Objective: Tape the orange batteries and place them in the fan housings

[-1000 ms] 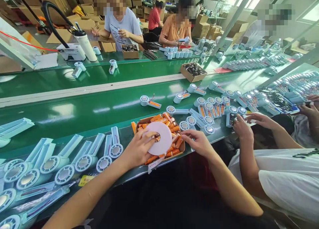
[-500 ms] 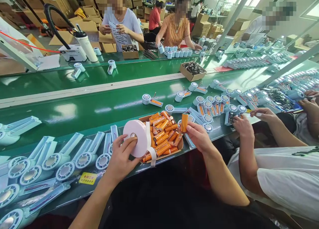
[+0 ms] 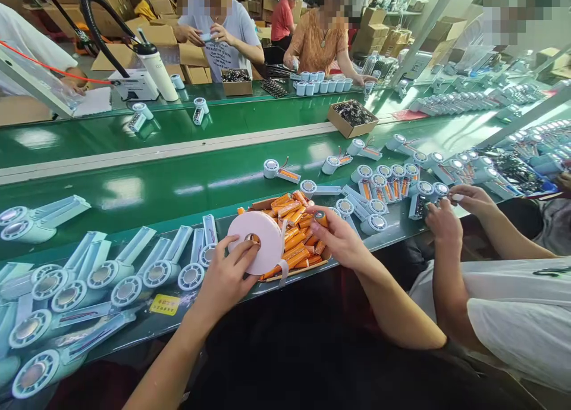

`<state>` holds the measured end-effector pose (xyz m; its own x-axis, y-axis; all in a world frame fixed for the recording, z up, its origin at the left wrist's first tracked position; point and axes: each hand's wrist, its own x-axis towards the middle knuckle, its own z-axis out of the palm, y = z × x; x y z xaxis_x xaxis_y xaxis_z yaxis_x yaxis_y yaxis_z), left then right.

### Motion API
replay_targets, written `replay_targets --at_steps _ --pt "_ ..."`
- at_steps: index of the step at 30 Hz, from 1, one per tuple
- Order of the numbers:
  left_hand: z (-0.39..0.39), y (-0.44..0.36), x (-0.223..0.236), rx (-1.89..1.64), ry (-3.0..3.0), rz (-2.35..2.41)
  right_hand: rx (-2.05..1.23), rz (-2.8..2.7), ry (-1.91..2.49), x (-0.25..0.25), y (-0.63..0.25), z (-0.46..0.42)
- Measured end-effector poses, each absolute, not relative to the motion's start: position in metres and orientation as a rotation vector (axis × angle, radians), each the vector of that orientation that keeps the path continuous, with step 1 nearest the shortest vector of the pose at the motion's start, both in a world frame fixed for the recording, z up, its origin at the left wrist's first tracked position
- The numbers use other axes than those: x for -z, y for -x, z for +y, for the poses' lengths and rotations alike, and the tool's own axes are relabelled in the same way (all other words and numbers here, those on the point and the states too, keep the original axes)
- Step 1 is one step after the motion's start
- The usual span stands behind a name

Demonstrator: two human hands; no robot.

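My left hand (image 3: 236,264) grips a white roll of tape (image 3: 263,234), with fingers in its core hole. A loose strip of tape (image 3: 284,268) hangs from the roll's right side. Between the thumb and fingers of my right hand (image 3: 341,237) is an orange battery cell (image 3: 320,218), its round end turned up toward me. Under and between both hands sits a cardboard box (image 3: 328,256) heaped with orange cells (image 3: 294,240). The tape roll covers the box's left part.
Light-blue fan housings (image 3: 191,276) with handles lie in rows at the left. More housings (image 3: 377,206), some holding orange cells, lie to the right beside a co-worker's hands (image 3: 446,222). A box of black parts (image 3: 352,118) stands on the green conveyor belt (image 3: 214,190). People work opposite.
My left hand moved the tape roll left, off the box's middle, then slightly back right. My right hand picked a battery cell out of the box and tilted its end toward me.
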<state>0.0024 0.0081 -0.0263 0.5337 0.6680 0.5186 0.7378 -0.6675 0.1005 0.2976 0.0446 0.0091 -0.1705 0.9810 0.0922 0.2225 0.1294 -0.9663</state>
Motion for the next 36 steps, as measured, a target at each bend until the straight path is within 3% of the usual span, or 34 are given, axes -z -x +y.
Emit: replay_targets --at_steps 14,22,30,36 --pt "0.001 -0.004 0.032 0.756 2.654 -1.233 -1.725 -1.024 1.010 -0.004 -0.274 0.040" --pt "-0.003 0.000 0.029 0.722 2.615 -1.247 -1.430 -1.295 1.070 -0.001 -0.288 0.039" --pt "-0.004 -0.012 0.018 0.671 2.548 -1.198 -1.387 -1.291 1.261 0.006 -0.277 0.042" --pt "0.003 -0.024 0.010 0.698 2.436 -1.196 -1.527 -1.136 1.024 0.006 -0.265 0.038"
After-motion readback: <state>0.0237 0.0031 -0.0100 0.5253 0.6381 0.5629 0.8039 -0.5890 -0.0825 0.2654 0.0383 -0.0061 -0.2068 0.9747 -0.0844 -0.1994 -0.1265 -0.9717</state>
